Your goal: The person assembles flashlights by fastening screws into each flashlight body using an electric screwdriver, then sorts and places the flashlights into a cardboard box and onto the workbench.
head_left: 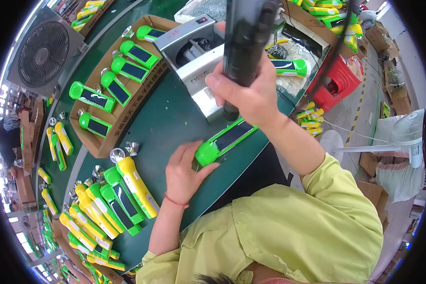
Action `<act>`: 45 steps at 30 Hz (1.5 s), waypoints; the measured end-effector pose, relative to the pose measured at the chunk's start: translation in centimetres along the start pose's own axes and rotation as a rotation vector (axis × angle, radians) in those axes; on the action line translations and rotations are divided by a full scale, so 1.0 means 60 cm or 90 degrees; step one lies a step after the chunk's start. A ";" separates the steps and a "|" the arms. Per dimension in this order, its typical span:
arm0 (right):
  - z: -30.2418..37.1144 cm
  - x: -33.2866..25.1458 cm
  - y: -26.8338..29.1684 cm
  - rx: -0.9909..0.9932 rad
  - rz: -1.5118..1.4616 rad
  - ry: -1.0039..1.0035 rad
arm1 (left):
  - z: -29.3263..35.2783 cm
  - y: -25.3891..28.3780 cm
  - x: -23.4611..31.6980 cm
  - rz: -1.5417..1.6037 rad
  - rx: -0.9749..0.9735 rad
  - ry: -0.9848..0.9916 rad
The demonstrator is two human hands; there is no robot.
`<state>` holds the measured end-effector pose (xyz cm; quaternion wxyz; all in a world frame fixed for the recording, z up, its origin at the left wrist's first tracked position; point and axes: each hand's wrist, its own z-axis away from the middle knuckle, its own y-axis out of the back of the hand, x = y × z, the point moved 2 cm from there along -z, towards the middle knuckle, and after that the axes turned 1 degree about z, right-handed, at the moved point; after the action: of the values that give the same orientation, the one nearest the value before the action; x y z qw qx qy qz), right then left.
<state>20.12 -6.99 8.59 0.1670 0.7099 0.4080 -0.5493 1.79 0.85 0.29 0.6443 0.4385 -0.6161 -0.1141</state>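
Note:
My left hand point(182, 168) grips the near end of a green solar flashlight point(227, 142) between thumb and fingers, with its dark panel facing up on the green table. My right hand point(253, 94) is closed round an upright black electric screwdriver point(248, 40). The screwdriver's lower end stands over the far part of that flashlight; its tip is hidden, so contact cannot be told. Just beyond, a grey metal screw feeder point(194, 71) stands on the table. Another green flashlight point(288, 67) lies right of my right hand.
A cardboard tray point(128, 118) of green flashlights stands at far left. Yellow and green flashlights point(104, 203) lie in a row left of my left hand. A grey box fan point(42, 54) is farther left. Right of the table are a red plastic stool point(338, 85) and a white fan point(407, 132).

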 end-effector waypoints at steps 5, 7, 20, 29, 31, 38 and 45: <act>0.042 0.013 -0.043 0.030 0.003 0.122 | -0.007 -0.022 0.017 0.012 0.060 -0.061; 0.044 0.022 -0.044 0.030 0.013 0.125 | -0.008 -0.027 0.015 0.015 0.062 -0.063; 0.068 0.069 -0.055 0.074 0.231 0.156 | -0.003 -0.038 0.001 0.002 0.054 -0.062; 0.070 0.070 -0.047 -0.011 0.272 0.236 | -0.004 -0.037 0.004 -0.045 0.083 -0.133; 0.060 0.052 -0.053 0.048 0.281 0.278 | -0.005 -0.037 -0.003 -0.044 0.034 -0.112; -0.005 -0.031 0.041 0.143 0.147 0.330 | -0.003 0.014 -0.014 -0.076 0.090 -0.108; -0.024 -0.002 0.021 0.099 0.067 0.269 | -0.004 0.016 -0.004 -0.067 0.103 -0.093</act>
<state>21.97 -6.81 8.95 0.0513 0.8400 0.3528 -0.4090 1.57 1.67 0.84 0.5532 0.5115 -0.6447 -0.1290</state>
